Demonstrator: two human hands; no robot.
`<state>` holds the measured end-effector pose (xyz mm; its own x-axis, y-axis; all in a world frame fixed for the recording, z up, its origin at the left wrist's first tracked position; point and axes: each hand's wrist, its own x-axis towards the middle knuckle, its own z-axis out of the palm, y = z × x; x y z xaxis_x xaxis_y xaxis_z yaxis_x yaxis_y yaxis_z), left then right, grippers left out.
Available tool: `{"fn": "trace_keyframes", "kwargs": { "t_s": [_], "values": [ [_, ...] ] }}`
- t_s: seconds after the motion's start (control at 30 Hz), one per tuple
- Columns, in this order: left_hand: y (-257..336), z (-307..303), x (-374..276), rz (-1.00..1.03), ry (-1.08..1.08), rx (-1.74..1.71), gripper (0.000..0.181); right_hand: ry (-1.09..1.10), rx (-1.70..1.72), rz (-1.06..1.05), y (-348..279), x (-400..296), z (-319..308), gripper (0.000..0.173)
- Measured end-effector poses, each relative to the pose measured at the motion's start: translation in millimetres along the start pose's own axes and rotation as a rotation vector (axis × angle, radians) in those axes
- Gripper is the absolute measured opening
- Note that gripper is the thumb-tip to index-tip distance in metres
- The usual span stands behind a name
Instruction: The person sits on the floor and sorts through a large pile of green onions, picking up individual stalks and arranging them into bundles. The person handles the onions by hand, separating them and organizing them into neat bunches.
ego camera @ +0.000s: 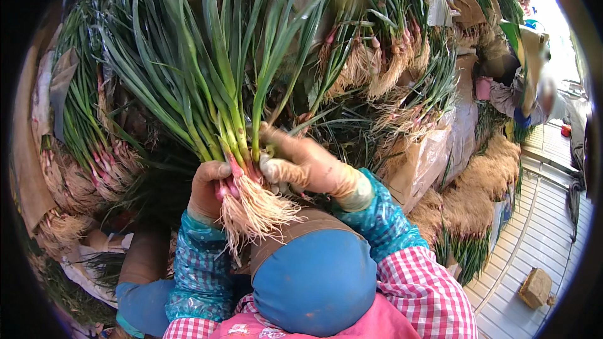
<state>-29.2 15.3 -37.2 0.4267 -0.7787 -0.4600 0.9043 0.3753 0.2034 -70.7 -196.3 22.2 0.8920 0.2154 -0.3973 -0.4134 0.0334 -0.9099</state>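
My left hand [206, 189], in a pale glove, is shut around the lower stalks of a bunch of green garlic [231, 139]. The bunch has long green leaves fanning away from me, pinkish bulbs, and pale stringy roots [259, 205] hanging toward my knee. At the bunch's right side, my right hand [306, 165], gloved too and slightly blurred, has its thumb and fingers closed on a stalk just above the bulbs. Its lower fingers are partly hidden. Teal plastic sleeve covers reach up both forearms.
More green garlic bunches lie at the left [101, 160] and upper right [381, 52]. A stack of rooted bundles [471, 197] stands at right beside a plastic sheet [424, 150]. A person [532, 89] is beyond it. A brownish block [536, 287] rests on the slatted floor [513, 240].
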Motion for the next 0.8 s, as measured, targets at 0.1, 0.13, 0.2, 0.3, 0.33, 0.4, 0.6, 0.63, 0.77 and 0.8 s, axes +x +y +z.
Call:
{"fn": "trace_keyframes", "kwargs": {
  "t_s": [0.1, 0.13, 0.2, 0.3, 0.33, 0.4, 0.6, 0.63, 0.77, 0.8],
  "values": [
    [9.4, 12.9, -3.9, -0.036, -0.080, -0.102, 0.066, -0.059, -0.085, 0.121, 1.0, 4.0, -9.2, 0.032],
    [11.7, 19.0, -7.1, -0.006, -0.087, -0.120, 0.068, 0.022, -0.260, 0.024, 3.9, -0.4, -15.6, 0.029],
    [12.0, 18.0, -5.5, 0.057, -0.113, -0.039, 0.070, 0.215, -0.465, -0.099, 4.4, -14.4, -28.0, 0.020],
    [11.7, 22.4, -2.5, 0.154, -0.045, 0.015, 0.062, 0.171, -0.551, -0.357, 19.8, -22.6, -29.3, 0.014],
    [8.2, 20.6, 1.8, 0.163, -0.099, -0.009, 0.061, 0.141, -0.560, -0.315, 18.6, -29.5, -23.9, 0.013],
    [1.1, 5.5, 4.7, 0.165, -0.027, 0.046, 0.055, 0.046, -0.543, -0.290, 18.8, -32.8, -14.3, 0.013],
    [12.2, 32.0, 0.9, 0.240, -0.042, 0.125, 0.053, -0.123, -0.761, 0.152, 47.1, -69.9, -43.4, 0.018],
    [16.7, 24.5, -4.0, 0.276, -0.110, 0.107, 0.052, -0.224, -0.777, 0.222, 61.7, -87.1, -46.1, 0.022],
    [11.7, 26.4, -2.4, 0.286, -0.277, -0.109, 0.052, -0.678, -0.932, 0.824, 86.0, -137.2, -46.5, 0.036],
    [6.1, 28.6, 2.3, 0.252, -0.221, -0.124, 0.050, -0.614, -1.009, 0.885, 71.3, -122.2, -54.1, 0.036]
  ]
}}
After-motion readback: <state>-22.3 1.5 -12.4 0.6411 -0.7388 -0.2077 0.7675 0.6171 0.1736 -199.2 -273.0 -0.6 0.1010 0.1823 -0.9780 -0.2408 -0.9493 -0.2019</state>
